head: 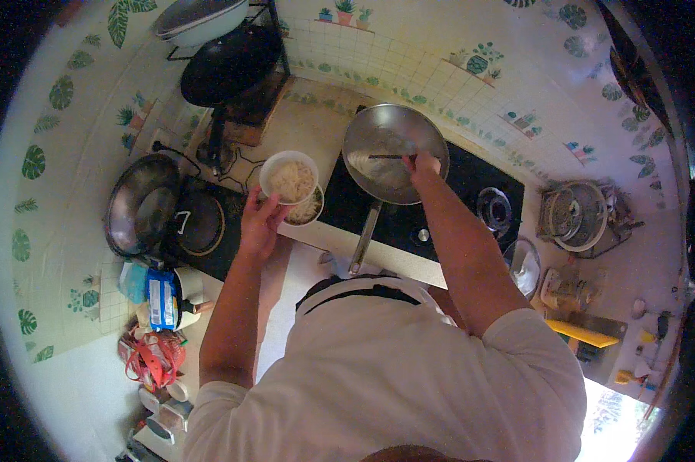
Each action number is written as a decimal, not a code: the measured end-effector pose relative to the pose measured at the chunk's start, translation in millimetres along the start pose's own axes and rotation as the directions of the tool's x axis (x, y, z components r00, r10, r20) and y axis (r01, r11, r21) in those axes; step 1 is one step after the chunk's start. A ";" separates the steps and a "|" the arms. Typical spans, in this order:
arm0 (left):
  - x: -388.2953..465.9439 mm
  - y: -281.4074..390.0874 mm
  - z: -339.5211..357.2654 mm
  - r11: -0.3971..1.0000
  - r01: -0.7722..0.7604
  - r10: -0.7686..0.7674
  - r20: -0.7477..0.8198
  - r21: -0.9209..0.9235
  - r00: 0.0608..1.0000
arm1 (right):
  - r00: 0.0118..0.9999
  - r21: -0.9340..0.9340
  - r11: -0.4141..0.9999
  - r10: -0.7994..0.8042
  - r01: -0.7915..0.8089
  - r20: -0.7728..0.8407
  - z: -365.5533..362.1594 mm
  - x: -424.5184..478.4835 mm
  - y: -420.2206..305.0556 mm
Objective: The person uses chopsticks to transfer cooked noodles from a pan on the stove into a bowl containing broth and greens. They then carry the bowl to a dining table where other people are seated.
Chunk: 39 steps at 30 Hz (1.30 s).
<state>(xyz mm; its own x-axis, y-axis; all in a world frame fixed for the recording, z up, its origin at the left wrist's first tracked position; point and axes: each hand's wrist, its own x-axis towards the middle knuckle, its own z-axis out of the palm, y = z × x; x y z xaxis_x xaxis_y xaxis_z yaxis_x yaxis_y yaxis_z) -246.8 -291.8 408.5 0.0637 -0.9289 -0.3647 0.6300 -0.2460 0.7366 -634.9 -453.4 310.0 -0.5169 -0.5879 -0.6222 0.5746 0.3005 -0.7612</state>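
My left hand [262, 222] grips the rim of a white bowl [289, 155] filled with pale noodle-like food [291, 179]. Partly hidden beneath it, a second bowl [321, 202] holds similar food and rests near the counter's front edge. Over a steel wok [382, 124] on the stove, my right hand [423, 167] is closed around a thin dark utensil [384, 156], perhaps chopsticks. The utensil points left across the wok's interior, where something whitish lies at the left side. The wok's long handle [366, 237] sticks out toward my body.
A second burner [494, 211] is on the black gas hob [463, 213], right of the wok. To the left are a dark wok [142, 205] and an induction cooker [200, 225]. A black frying pan [229, 66] stands at the back left. Bowl-like strainers [581, 213] sit at right.
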 end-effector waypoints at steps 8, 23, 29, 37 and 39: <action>5.5 3.4 -6.1 0.999 -0.016 0.019 -0.066 0.052 0.998 | 0.995 0.038 0.996 0.083 -0.085 0.051 0.8 24.4 9.3; 15.3 -0.9 4.9 0.997 -0.044 0.041 0.050 0.062 0.998 | 0.943 0.193 0.943 0.220 -0.271 0.250 -10.1 4.4 -71.4; 27.8 -3.2 27.5 0.994 0.004 -0.018 0.125 0.112 0.992 | 0.912 0.297 0.946 -0.005 -0.128 0.410 -8.8 -39.9 -148.9; 69.9 -44.3 52.6 0.977 0.006 -0.070 0.294 0.213 0.953 | 0.842 0.354 0.933 -0.132 -0.073 0.523 -9.6 -100.2 -246.8; 81.0 -64.5 55.5 0.970 -0.053 -0.032 0.340 0.238 0.940 | 0.809 0.400 0.916 -0.210 -0.034 0.549 -8.1 -120.9 -263.5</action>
<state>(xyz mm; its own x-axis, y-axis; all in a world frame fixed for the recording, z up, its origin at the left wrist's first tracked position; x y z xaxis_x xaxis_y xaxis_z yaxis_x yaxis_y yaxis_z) -325.2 -366.6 363.0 -0.2237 -0.9592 -0.1729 0.4235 -0.2554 0.8692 -729.0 -455.5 584.3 -0.1900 -0.9511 -0.2434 0.7978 -0.0051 -0.6030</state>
